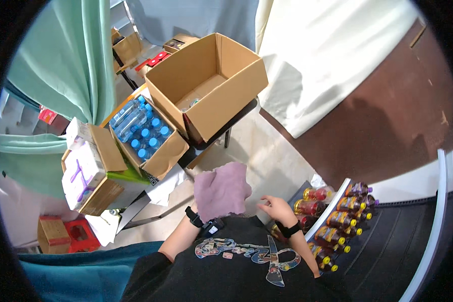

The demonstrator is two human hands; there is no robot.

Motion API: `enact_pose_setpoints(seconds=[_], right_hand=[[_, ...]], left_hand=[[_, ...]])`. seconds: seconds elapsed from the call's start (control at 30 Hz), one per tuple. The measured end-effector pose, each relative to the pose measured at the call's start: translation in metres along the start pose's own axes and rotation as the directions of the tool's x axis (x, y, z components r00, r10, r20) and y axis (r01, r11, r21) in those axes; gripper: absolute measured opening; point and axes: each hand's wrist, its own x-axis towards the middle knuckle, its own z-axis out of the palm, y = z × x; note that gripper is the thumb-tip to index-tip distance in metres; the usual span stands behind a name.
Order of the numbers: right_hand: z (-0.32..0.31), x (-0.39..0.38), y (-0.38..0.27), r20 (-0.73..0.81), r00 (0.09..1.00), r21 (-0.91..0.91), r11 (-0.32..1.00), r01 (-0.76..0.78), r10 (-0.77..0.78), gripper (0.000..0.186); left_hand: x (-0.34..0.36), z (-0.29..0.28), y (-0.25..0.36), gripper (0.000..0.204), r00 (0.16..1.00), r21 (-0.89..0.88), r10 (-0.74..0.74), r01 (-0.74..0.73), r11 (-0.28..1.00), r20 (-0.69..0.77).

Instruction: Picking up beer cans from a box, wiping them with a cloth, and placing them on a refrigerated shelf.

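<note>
Draping purple cloth (222,189): hides our left hand (195,208); grip, we cannot tell.
Right hand (278,210): loosely spread; should steady loose folds.

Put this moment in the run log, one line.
left hand: mostly hidden by mauve cloth | right hand: loosely open, nothing visibly held | right side: yellow-capped bottles | ahead: open carton, blue-capped bottles

Dark table (235,120): large open box (231,98), carton (167,155) of blue-capped bottles (145,133). Black shelf (387,231): yellow-capped bottles (334,220).
</note>
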Motion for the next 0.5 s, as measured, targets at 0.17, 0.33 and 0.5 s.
enact_pose_setpoints(seconds=[0.17,0.33,0.5], right_hand=[[-0.038,0.034,0.019,0.048,0.999,-0.072,0.997,0.017,-0.013,0.045],[-0.046,0.070,0.023,0.131,0.991,-0.043,0.998,0.046,-0.040,0.044],[-0.053,0.110,0.008,0.127,0.979,0.006,0.987,0.159,-0.158,0.038]], left_hand=[[0.028,-0.005,-0.007,0.038,0.992,0.021,0.085,-0.084,0.996,-0.089],[0.037,0.010,0.013,0.037,0.950,0.095,0.223,-0.207,0.974,-0.217],[0.057,0.020,0.051,0.036,0.878,0.259,0.467,-0.430,0.865,-0.103]])
